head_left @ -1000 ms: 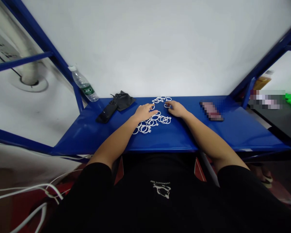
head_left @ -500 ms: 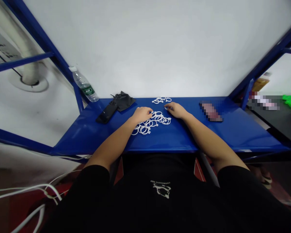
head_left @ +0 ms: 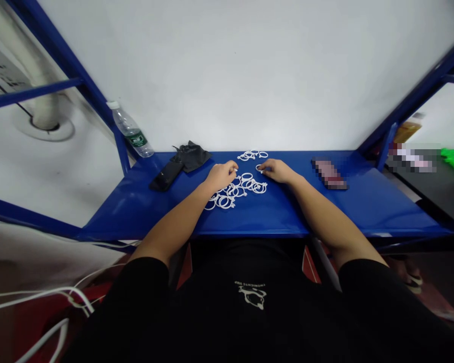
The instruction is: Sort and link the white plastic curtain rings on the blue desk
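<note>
A pile of white plastic rings [head_left: 239, 189] lies on the blue shelf [head_left: 272, 217] in front of me. A smaller group of white rings [head_left: 252, 155] sits farther back by the wall. My left hand [head_left: 220, 176] rests at the pile's left edge, fingers curled and pinching a white ring. My right hand [head_left: 276, 170] is just right of the pile, fingers pinched on a single ring [head_left: 260, 168] lying between the two groups.
A black phone [head_left: 166, 176] and a crumpled black cloth [head_left: 191, 155] lie left of the rings. A water bottle [head_left: 130, 131] leans against the blue frame post. A blurred flat object [head_left: 329, 173] lies to the right. White cables [head_left: 53, 297] hang at lower left.
My left hand's fingers were stretched over the pile and have curled in, lifting a ring at the pile's left edge. My right hand has barely moved.
</note>
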Tool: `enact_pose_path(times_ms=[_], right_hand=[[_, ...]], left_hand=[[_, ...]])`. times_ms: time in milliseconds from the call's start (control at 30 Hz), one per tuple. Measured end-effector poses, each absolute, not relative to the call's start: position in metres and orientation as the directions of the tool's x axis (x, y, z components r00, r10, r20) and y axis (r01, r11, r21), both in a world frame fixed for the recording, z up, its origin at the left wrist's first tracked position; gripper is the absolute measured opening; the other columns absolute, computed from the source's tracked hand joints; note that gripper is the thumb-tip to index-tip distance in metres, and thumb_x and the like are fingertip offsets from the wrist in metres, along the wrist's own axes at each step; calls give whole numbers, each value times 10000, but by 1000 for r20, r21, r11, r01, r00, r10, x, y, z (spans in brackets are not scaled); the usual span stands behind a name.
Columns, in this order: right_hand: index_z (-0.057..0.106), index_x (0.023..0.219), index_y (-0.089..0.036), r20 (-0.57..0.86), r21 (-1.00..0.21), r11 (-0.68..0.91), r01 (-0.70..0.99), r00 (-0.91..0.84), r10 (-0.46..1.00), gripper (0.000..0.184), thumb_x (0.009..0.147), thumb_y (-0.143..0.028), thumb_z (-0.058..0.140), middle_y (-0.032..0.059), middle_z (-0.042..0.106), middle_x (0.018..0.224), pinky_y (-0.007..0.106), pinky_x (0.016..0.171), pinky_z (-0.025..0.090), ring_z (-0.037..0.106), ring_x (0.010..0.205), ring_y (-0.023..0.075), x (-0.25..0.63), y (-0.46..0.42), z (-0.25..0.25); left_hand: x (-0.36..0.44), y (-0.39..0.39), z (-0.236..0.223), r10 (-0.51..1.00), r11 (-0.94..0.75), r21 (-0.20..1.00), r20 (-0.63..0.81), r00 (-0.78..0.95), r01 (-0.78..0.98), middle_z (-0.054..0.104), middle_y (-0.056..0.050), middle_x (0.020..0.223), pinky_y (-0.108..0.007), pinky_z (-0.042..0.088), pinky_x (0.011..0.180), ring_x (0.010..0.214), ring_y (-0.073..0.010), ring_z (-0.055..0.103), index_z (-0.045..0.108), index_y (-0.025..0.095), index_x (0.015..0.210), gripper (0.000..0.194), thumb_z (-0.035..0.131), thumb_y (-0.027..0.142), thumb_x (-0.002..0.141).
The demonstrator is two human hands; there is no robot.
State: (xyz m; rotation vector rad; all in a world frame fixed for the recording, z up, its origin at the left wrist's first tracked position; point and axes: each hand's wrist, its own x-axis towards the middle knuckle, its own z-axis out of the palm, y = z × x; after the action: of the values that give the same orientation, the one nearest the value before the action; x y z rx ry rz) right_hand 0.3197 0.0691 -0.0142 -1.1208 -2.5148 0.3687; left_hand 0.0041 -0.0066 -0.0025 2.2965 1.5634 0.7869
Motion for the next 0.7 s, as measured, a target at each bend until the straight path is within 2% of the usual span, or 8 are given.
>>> enact_pose_path(times_ms=[200, 400, 533, 700], right_hand=[[823, 1457, -216, 179, -348, 625, 699, -604, 776, 421, 1050, -259, 727, 116, 881, 1210, 435, 1010, 630, 809, 1081, 298, 313, 65, -13], [872, 1259, -214, 182, -340, 645, 684, -626, 759, 305, 1086, -244, 622, 132, 880, 1284, 438, 1070, 604, 803, 1177, 319, 309, 65, -14], [825, 1258, -178, 227, -471, 563, 679, -524, 821, 324, 1065, -222, 569, 124, 889, 1127, 398, 991, 605, 805, 1003, 279, 309, 62, -14], [808, 1121, -185, 241, -569, 524, 634, -480, 843, 282, 958, -215, 580, 77, 871, 996, 359, 931, 589, 765, 881, 247, 306, 59, -14]], left_hand=[[3, -5, -4, 867, -478, 504, 403, 293, 720, 889, -87, 1154, -380, 626, 1022, 1002, -231, 814, 895, 206, 1250, 299, 702, 103, 1046], [2, -4, -6, 835, -524, 474, 448, 318, 708, 887, -84, 1132, -377, 631, 1011, 977, -220, 812, 916, 204, 1152, 257, 713, 101, 1032], [2, -2, -8, 836, -521, 477, 454, 309, 708, 881, -81, 1119, -373, 631, 974, 931, -209, 796, 918, 214, 1151, 275, 704, 98, 1022], [1, 0, -10, 832, -523, 465, 458, 312, 714, 875, -81, 1101, -374, 630, 956, 909, -208, 785, 924, 216, 1127, 282, 698, 97, 1006]])
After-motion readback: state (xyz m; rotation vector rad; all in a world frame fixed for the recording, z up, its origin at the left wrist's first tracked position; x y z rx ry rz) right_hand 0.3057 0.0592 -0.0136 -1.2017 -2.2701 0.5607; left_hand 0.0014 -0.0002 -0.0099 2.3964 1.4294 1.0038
